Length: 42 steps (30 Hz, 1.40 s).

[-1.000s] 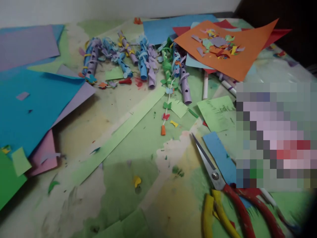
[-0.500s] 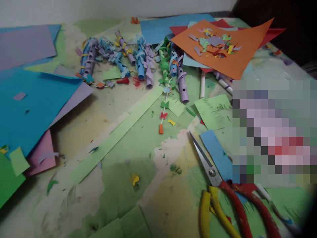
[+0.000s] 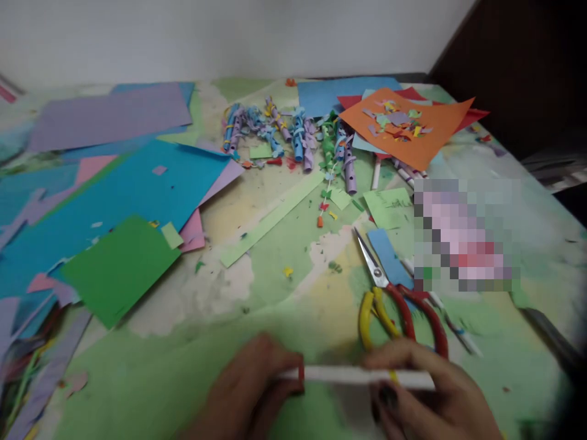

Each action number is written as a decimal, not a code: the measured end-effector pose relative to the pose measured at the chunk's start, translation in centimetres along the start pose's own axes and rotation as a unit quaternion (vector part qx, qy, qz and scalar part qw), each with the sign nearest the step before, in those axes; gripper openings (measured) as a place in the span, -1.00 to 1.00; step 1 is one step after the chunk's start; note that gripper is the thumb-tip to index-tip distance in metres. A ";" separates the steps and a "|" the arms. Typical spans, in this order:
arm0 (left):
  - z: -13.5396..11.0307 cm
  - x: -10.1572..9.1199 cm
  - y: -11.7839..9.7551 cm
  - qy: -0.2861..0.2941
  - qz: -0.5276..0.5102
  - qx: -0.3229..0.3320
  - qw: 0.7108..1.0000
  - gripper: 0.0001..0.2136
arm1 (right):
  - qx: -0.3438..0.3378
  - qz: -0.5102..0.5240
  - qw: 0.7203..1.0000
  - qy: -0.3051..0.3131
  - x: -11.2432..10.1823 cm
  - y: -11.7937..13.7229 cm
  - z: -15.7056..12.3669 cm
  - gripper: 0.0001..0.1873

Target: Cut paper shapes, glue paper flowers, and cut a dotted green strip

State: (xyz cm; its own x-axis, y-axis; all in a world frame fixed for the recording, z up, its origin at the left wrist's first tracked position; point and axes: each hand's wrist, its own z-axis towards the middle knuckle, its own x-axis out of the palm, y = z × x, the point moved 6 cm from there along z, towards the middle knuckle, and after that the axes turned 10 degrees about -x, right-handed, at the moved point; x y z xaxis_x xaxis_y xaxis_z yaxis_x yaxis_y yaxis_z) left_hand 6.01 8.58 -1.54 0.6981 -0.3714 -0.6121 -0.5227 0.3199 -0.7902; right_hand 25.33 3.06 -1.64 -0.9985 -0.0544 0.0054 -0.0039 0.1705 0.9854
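The step in hand seems to be holding and positioning a white tube [image 3: 337, 374] level, an end in each hand. The left hand [image 3: 247, 385] pinches it just behind a red band [image 3: 301, 371], the tube running out toward three o'clock. The right hand [image 3: 422, 385] grasps the other end, fingers above and thumb below, so from there the tube points to nine o'clock; a yellow band [image 3: 393, 377] shows between its fingers. Blur hides how firm either grip is.

Any next move on the tube probably calls for a light, even hold — squeezing could crumple it or shift the bands. Red-handled scissors [image 3: 377, 273] lie near the right hand, at eleven o'clock; whether its fingers touch the handles, I cannot tell. A pale green strip [image 3: 270, 223] lies well apart — at twelve from the left hand.
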 end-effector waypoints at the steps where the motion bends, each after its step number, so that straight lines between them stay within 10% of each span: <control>1: 0.2 -0.4 -0.1 -0.027 -0.030 -0.012 0.999 -0.91 | 0.020 0.093 0.995 -0.010 0.6 -0.5 0.1 -0.85; 7: 0.8 -1.1 -0.5 -0.086 -0.103 -0.027 0.991 -0.97 | -0.008 0.302 0.946 0.117 4.5 -0.5 0.8 -0.63; 26: -1.0 -0.5 -2.3 -0.071 -0.054 0.165 0.982 -0.80 | -0.050 0.205 0.974 0.084 4.1 -1.5 1.5 -0.60; 33: -2.3 -0.3 -4.2 -0.132 0.100 0.271 0.948 -0.84 | 0.043 0.230 0.923 0.305 6.5 -2.2 -0.7 -0.47; 38: -2.8 -0.8 -4.8 -0.136 0.074 0.276 0.949 -0.79 | -0.070 0.271 0.941 0.189 5.2 -0.6 0.2 -0.71; 42: -3.2 -0.2 -5.2 -0.120 0.116 0.295 0.941 -0.77 | -0.165 0.192 0.937 0.240 5.8 1.0 -0.4 -0.58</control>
State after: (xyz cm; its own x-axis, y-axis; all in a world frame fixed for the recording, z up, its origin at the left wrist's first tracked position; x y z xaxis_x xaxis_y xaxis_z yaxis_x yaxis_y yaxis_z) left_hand 7.04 4.15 2.63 0.7254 -0.0473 -0.6867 -0.3621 0.8222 -0.4391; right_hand 19.55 2.55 -0.56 -0.7835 -0.5006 0.3681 0.4465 -0.0417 0.8938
